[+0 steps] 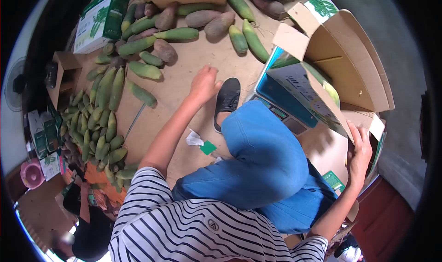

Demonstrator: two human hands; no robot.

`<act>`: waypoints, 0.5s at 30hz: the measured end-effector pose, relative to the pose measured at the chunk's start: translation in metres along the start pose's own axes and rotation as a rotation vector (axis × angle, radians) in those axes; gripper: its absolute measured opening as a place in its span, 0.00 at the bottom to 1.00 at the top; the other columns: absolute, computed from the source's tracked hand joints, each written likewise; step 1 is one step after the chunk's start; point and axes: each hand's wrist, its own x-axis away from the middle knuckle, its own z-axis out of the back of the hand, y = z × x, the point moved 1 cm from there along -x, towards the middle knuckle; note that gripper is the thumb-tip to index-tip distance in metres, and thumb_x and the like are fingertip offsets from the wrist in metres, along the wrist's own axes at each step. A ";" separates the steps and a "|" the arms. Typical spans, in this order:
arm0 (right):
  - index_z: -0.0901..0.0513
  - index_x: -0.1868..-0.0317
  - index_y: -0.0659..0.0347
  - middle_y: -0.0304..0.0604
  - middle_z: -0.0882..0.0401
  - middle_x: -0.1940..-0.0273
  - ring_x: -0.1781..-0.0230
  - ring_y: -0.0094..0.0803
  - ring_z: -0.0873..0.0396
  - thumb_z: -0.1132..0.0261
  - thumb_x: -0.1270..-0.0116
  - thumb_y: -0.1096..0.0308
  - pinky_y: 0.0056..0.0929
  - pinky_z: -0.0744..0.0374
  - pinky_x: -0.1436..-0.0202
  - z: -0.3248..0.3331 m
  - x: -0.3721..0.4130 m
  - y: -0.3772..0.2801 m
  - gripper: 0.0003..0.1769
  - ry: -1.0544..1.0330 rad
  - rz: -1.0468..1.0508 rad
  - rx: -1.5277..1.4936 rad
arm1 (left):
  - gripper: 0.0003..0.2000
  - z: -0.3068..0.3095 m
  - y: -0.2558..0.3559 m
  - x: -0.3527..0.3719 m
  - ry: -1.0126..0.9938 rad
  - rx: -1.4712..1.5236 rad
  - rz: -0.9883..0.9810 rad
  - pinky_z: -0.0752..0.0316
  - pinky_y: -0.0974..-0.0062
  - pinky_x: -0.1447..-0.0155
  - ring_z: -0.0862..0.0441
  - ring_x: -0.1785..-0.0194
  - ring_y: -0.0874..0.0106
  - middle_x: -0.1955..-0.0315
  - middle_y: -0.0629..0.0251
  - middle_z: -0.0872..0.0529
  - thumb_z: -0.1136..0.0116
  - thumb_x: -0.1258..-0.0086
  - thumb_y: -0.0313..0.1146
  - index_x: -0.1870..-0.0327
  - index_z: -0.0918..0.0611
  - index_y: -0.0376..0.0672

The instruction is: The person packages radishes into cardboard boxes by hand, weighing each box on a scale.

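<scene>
My left hand (204, 84) is over the cardboard-covered floor beside a black shoe (228, 98), its fingers bent and partly hidden from view; nothing can be made out in it. My right hand (358, 151) grips the near edge of an open cardboard box (350, 54) at the right. Inside this box lies a long green vegetable (330, 92). The box stands on or against a blue scale (285, 98); the exact contact is hidden. Green radishes (145, 70) and reddish-purple ones (220, 25) lie loose on the floor ahead of my left hand.
A large heap of green radishes (96, 133) fills the left side. A white and green carton (99, 22) stands at the upper left. Another person (90, 229) is at the lower left, near a pink basin (32, 173). Green and white scraps (208, 147) lie near my knee.
</scene>
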 end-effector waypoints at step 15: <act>0.22 0.38 0.57 0.44 0.25 0.56 0.55 0.39 0.24 0.45 0.55 0.95 0.22 0.26 0.48 0.002 -0.004 -0.005 0.41 -0.043 -0.070 -0.040 | 0.17 -0.024 -0.260 0.009 -0.183 -1.001 0.099 0.30 0.62 0.47 0.28 0.42 0.63 0.44 0.63 0.27 0.44 0.36 0.31 0.44 0.21 0.51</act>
